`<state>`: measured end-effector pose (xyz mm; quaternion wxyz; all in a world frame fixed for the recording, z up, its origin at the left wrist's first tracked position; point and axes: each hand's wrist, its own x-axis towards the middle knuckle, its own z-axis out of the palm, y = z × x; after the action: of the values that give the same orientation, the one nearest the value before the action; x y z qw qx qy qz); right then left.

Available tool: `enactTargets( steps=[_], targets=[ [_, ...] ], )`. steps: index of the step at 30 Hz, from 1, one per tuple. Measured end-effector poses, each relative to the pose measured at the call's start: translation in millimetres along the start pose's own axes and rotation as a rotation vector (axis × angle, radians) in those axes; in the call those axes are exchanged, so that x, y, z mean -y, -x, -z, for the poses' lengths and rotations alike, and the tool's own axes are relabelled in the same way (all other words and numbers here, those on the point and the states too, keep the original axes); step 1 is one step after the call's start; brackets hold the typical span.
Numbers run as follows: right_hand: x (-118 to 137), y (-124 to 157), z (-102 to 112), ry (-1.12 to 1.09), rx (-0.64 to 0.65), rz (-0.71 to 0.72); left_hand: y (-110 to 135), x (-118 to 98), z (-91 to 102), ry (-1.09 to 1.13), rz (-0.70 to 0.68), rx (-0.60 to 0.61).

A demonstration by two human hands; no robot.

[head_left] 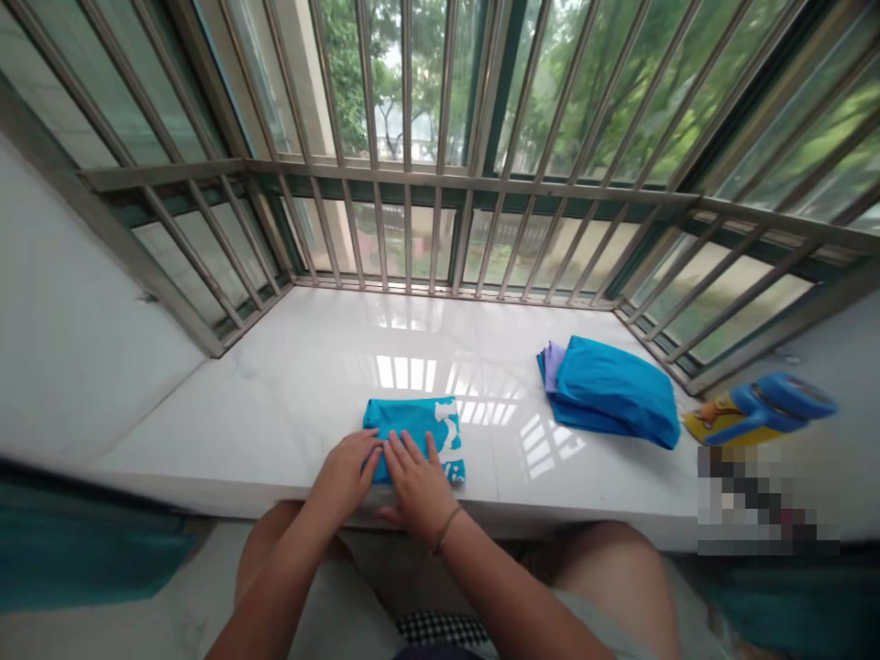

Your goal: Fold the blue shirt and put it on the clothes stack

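Note:
A turquoise garment with a white print (405,426) lies folded on the white marble sill (289,394), close to its front edge. My left hand (342,474) rests flat on the garment's left part. My right hand (416,486), with a thin cord bracelet at the wrist, lies on its near middle, fingers spread and almost touching my left hand. Neither hand visibly grips the cloth. To the right, a folded pile of turquoise cloth (611,394) with a lilac layer (554,362) beneath it sits out of reach of both hands' fingertips.
Metal window bars (405,92) and a railing (467,179) close off the sill's far side. A blue and yellow object (763,412) sits at the sill's right end, beside a pixelated patch (763,500). My knees lie below the front edge.

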<state>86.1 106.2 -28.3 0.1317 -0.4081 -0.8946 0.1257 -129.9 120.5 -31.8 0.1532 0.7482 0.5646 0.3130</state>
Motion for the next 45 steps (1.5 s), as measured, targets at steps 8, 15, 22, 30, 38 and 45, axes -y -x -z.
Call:
enactTargets(
  steps=[8,15,22,30,38,45],
  targets=[
    [45.0,-34.6,-48.5,0.095,-0.118,0.029,-12.2,68.8,5.3,-0.181,0.131,-0.194],
    [34.7,-9.4,-17.1,-0.222,-0.309,-0.132,-11.5,76.5,6.6,-0.1,0.2,-0.195],
    [-25.7,4.9,121.6,-0.95,-0.624,-0.639,-12.1,77.0,9.3,-0.046,0.253,-0.223],
    [-117.4,90.7,265.2,-0.674,-0.939,-0.907,-13.4,87.0,0.4,-0.125,0.178,-0.19],
    [-214.5,144.2,365.5,0.217,-1.067,-1.027,-12.8,86.7,-2.9,-0.165,0.162,-0.2],
    [-284.4,101.9,289.4,0.417,-0.409,-0.933,-12.5,86.9,-3.6,-0.17,0.155,-0.21]
  ],
)
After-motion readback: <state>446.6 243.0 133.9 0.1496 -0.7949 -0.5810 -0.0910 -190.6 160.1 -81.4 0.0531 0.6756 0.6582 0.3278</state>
